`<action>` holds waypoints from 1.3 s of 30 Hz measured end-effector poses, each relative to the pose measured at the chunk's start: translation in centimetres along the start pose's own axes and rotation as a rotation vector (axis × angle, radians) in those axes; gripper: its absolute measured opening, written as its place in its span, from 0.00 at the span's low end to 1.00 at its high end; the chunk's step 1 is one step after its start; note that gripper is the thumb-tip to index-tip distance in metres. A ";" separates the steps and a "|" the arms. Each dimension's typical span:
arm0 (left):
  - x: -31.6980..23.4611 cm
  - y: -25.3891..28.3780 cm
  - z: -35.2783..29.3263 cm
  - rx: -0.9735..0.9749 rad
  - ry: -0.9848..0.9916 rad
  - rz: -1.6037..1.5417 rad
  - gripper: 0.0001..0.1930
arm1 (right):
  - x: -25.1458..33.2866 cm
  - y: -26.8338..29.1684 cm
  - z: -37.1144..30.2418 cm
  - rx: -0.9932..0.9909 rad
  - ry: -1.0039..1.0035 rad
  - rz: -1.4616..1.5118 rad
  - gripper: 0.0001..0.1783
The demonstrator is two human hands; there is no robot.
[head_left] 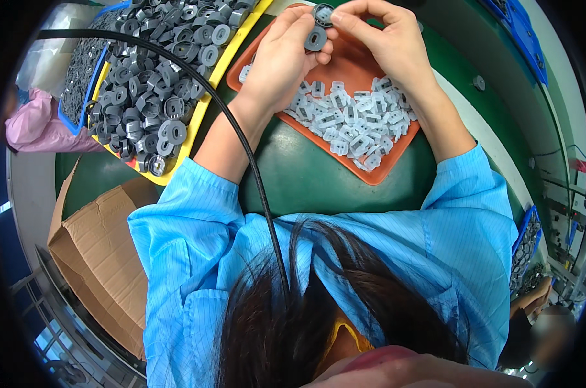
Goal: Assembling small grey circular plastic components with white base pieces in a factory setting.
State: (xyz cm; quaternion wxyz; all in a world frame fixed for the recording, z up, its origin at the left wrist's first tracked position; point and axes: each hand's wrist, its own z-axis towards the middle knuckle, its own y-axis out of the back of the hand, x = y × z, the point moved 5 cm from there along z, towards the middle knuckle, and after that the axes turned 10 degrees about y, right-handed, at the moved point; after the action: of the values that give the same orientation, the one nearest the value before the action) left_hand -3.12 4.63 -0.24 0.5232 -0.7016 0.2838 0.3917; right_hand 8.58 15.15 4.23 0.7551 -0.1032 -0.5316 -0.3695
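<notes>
My left hand is closed around two grey round plastic caps over the far part of the orange tray. One grey cap shows its flat face with a small slot. The other cap, just beyond it, has its hollow side up, with a pale piece inside. My right hand pinches the rim of that upper cap between thumb and fingers. Many small translucent white plastic pieces lie heaped in the near half of the tray, below both hands.
A yellow-rimmed bin heaped with grey caps stands at the left, beside a blue bin of small dark parts. A black cable crosses over my left forearm. An open cardboard box is at the lower left. Another person's hand shows at right.
</notes>
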 end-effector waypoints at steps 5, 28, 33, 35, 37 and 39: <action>-0.2 0.3 0.2 0.001 -0.051 0.090 0.17 | 1.8 0.6 0.2 0.015 0.076 -0.302 0.09; -0.3 -2.9 -1.1 -0.038 0.021 0.383 0.11 | -3.2 15.3 -3.2 0.078 -0.048 -0.905 0.15; -0.1 -2.3 -1.1 -0.033 0.022 0.333 0.12 | -4.7 16.2 -4.0 0.080 -0.151 -0.872 0.13; -0.1 -2.2 -1.0 -0.025 0.033 0.308 0.11 | -5.6 17.2 -4.2 0.091 -0.152 -0.905 0.12; -0.3 -2.4 -1.1 -0.034 0.047 0.279 0.13 | -7.2 18.5 -4.4 0.134 -0.144 -0.960 0.14; -0.3 -2.4 -1.2 -0.039 0.036 0.299 0.14 | -6.7 18.8 -4.5 0.143 -0.168 -0.970 0.15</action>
State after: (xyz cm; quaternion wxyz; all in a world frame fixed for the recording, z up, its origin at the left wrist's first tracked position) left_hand -1.03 4.18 1.43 0.4400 -0.6687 0.3866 0.4580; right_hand 23.31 28.91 0.91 0.4560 0.1789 -0.6013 -0.6313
